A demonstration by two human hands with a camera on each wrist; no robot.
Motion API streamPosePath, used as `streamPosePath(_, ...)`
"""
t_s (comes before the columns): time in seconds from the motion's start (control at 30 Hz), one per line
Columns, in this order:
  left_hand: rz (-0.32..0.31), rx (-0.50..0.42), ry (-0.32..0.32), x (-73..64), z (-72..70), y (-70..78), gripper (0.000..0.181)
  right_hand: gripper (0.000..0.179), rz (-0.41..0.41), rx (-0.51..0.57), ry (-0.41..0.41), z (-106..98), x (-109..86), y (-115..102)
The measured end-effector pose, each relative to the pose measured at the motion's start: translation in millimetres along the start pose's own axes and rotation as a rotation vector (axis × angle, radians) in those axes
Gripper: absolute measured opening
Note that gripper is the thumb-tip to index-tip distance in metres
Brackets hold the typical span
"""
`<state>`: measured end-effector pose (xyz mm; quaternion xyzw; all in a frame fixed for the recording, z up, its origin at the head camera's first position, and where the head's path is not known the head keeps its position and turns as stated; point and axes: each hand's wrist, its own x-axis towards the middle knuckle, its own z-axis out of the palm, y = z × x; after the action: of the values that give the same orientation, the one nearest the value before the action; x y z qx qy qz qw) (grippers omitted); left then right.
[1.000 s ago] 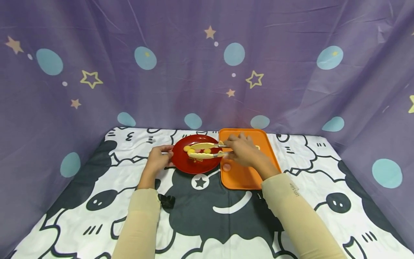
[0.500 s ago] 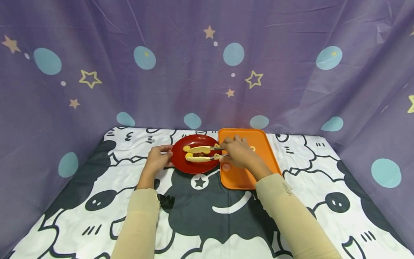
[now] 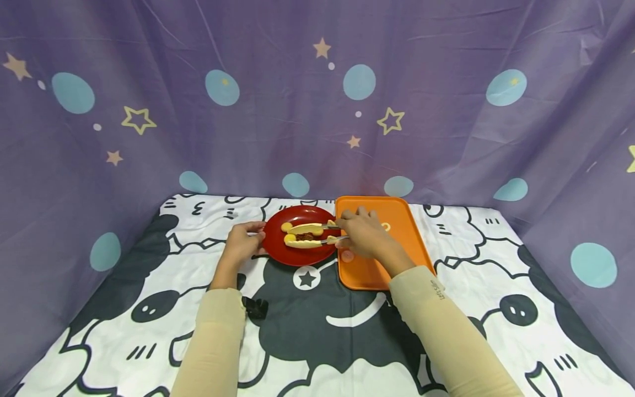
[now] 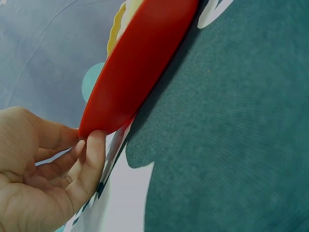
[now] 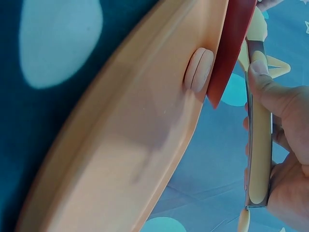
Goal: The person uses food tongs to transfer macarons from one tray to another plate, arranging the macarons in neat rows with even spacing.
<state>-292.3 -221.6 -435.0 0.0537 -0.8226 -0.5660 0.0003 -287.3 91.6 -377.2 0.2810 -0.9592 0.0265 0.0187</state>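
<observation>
My left hand [image 3: 241, 243] pinches the near-left rim of a red plate [image 3: 284, 255] between thumb and fingers. In the left wrist view the plate [image 4: 128, 82] is seen edge-on, its underside close over the cloth. My right hand [image 3: 364, 232] grips tongs [image 3: 301, 244] with cream, spread arms that reach over the plate from the right. Around the tongs' tips lie small round yellow pieces [image 3: 290, 238], and a brown patch shows between the arms. In the right wrist view my thumb [image 5: 263, 79] presses along the handle of the tongs [image 5: 260, 154].
An orange tray [image 3: 372, 275] adjoins the plate's right side, partly under my right forearm. On it lies a pale pink disc with a seam round its side [image 5: 199, 70]. A black-and-white cartoon cloth [image 3: 317, 342] covers the table; a purple curtain [image 3: 278, 110] hangs behind.
My right hand and the tongs have moved slightly left and down over the plate. Where a pinkish piece showed between the arms, a brown patch now shows. The left hand has stayed at the rim.
</observation>
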Motion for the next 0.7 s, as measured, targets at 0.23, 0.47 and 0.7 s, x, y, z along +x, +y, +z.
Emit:
streamPosePath(0.23,0.004,-0.011,0.002,-0.4,0.5,1.7,0.036,0.055,0.004,-0.018,0.005,0,-0.5,-1)
streamPosePath(0.47,0.028,-0.030,-0.006,0.3,1.9,1.1,0.036,0.052,0.001,0.008,0.030,-3,-5.3,3)
streamPosePath(0.7,0.006,-0.039,-0.008,1.9,1.2,-1.4,0.036,0.057,-0.008,0.033,0.062,-10,-15.3,11)
